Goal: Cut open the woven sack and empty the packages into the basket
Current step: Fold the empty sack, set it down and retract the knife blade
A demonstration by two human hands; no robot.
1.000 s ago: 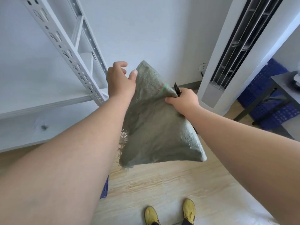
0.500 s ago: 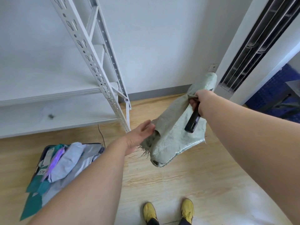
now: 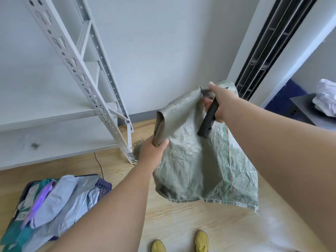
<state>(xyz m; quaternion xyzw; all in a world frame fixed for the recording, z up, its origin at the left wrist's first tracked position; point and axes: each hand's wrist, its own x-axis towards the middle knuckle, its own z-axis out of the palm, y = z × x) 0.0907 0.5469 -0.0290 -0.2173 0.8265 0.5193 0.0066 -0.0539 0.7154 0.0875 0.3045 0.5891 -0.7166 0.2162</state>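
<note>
- Above the floor, the left hand [image 3: 151, 149] pinched the limp sack [image 3: 196, 164].
- Right hand [image 3: 219, 104] gripped sack and black knife [image 3: 208, 120].
- Labels on the packages [image 3: 54, 199] were too blurry to read.

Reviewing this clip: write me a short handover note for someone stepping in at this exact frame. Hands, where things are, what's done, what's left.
Left hand: grips a bunched edge of the woven sack.
Right hand: pinches the sack's upper edge and holds a black knife handle; the blade is not visible.
Sack: hangs limp and flat between both hands above the wooden floor, apparently empty.
Packages: piled in the purple basket at lower left.
Done: emptying looks complete.
Left: confirm nothing remains inside, then set sack and knife aside.
</note>
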